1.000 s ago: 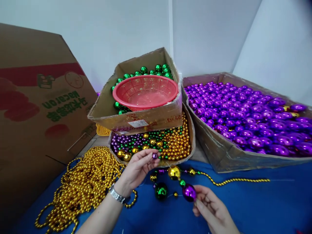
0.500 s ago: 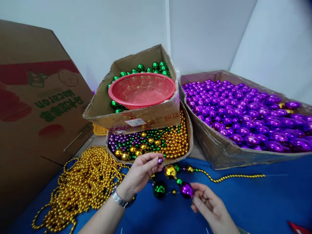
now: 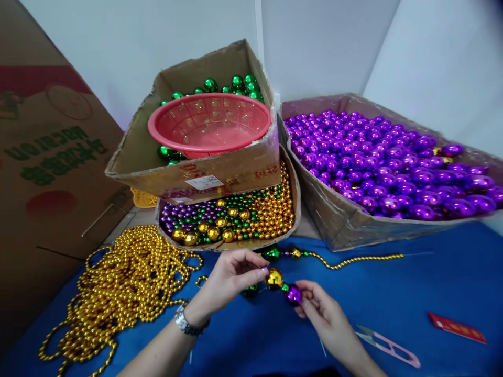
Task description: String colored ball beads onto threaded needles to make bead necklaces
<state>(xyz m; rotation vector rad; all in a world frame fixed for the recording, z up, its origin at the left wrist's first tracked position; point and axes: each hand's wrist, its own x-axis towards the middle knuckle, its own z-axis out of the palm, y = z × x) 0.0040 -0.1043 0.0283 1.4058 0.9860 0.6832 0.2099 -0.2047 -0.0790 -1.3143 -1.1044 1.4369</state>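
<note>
Between the fingertips of my left hand [image 3: 230, 277] is a small purple bead [image 3: 265, 270], mostly covered. My right hand [image 3: 324, 311] pinches a large shiny purple bead [image 3: 293, 295]. A large gold bead [image 3: 274, 279] and a small green bead [image 3: 285, 287] sit in line between the two hands, touching or nearly so. Behind the hands, a strand of small gold beads [image 3: 353, 260] runs right across the blue tabletop, with a green bead [image 3: 273, 254] near its left end. A dark green bead [image 3: 250, 291] is partly hidden by my left hand.
A pile of gold bead strands [image 3: 129, 277] lies left. Behind are a box of mixed beads [image 3: 228, 245], a carton [image 3: 243, 175] holding a red basket [image 3: 212, 149], and a box of purple balls [image 3: 338, 230]. Thread snips [image 3: 389, 345] and a red packet [image 3: 456, 328] lie right.
The small purple bead now sits close against the gold bead, where a bare gap of thread showed before. My right hand has moved slightly up and left. The view has shifted, bringing snips into sight.
</note>
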